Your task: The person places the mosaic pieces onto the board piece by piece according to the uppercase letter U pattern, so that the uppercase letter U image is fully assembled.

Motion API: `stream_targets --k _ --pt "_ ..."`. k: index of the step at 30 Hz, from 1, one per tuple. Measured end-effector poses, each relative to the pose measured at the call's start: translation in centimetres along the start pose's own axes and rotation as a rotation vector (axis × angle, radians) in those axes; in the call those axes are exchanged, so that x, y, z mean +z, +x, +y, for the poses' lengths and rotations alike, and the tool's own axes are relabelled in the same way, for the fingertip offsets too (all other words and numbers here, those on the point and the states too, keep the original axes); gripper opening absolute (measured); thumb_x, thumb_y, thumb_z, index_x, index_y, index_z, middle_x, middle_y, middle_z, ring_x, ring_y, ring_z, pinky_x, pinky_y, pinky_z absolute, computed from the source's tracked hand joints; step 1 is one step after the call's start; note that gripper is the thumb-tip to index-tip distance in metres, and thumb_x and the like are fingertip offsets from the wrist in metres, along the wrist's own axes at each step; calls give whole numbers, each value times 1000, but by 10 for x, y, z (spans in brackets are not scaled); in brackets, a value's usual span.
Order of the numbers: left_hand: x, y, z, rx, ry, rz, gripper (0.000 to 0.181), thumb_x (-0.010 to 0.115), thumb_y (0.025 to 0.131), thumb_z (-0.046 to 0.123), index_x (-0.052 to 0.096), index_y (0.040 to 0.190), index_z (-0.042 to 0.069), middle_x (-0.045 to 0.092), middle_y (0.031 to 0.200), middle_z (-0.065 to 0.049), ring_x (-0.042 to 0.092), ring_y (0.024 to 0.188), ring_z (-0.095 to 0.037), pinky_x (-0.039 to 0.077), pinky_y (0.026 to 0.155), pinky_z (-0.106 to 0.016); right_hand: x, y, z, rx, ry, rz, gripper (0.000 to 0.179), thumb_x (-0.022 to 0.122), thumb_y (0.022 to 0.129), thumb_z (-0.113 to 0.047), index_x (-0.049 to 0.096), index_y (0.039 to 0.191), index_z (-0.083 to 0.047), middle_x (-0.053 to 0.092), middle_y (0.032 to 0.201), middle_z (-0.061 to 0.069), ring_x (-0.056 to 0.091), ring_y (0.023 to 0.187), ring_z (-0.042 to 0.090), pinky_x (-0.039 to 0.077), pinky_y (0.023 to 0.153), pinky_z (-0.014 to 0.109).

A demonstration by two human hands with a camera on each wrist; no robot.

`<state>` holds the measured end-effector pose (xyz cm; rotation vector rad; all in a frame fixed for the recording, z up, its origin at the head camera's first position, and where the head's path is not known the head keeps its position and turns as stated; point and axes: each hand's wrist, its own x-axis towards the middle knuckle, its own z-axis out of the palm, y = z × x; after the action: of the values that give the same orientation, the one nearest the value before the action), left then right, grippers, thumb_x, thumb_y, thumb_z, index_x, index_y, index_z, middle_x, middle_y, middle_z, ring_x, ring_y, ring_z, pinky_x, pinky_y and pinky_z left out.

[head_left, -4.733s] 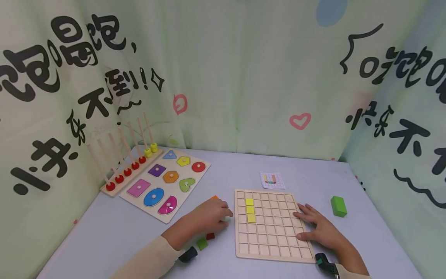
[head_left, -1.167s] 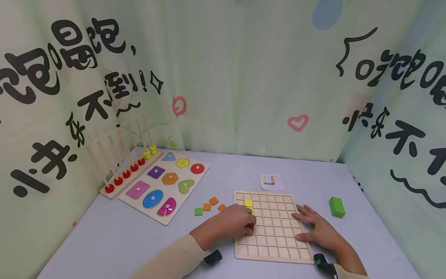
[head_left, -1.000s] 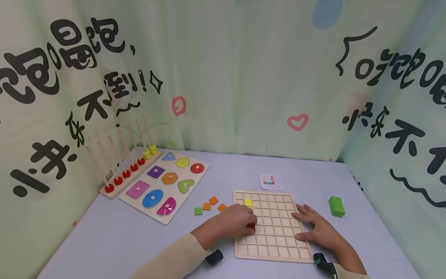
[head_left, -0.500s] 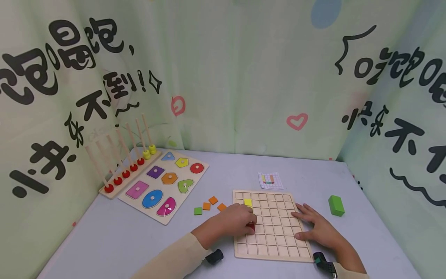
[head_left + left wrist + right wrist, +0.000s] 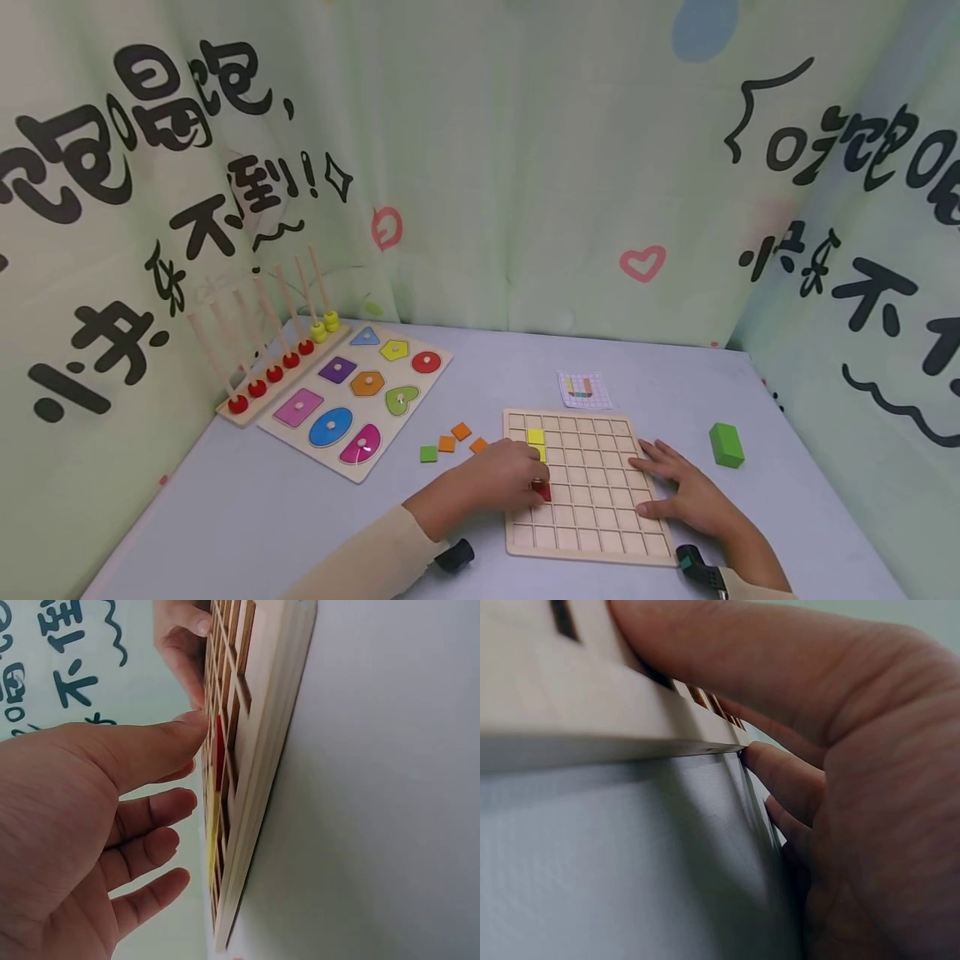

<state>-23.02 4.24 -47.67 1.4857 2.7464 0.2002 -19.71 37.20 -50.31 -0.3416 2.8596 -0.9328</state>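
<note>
A wooden grid board lies on the table, with yellow tiles in one column near its left side. Directly below them in that column is a red tile, lying nearly flat in the left wrist view. My left hand is over the board's left part. Its thumb tip and index finger are right at the red tile, while the other fingers stay loosely spread. Along the board's right edge rests my right hand, thumb on top and fingers extended.
Several orange tiles and a green tile lie left of the board. Behind it is a printed pattern card. A green block stands to the right. A shape puzzle and a bead-peg rack occupy the left back.
The left hand has moved right from the loose tiles onto the board, and the red tile is now below the yellow ones. In the last second it has barely shifted. The right hand stays put.
</note>
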Motion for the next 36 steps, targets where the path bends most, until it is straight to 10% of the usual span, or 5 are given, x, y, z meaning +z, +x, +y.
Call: stream_targets --k 36 --pt "-11 -118 -38 -231 -80 -173 58 80 67 60 65 113 28 56 91 17 50 85 -3 49 77 -26 2 0 3 -16 6 2 79 85 68 -41 59 134 -5 32 153 19 15 140 49 16 100 72"
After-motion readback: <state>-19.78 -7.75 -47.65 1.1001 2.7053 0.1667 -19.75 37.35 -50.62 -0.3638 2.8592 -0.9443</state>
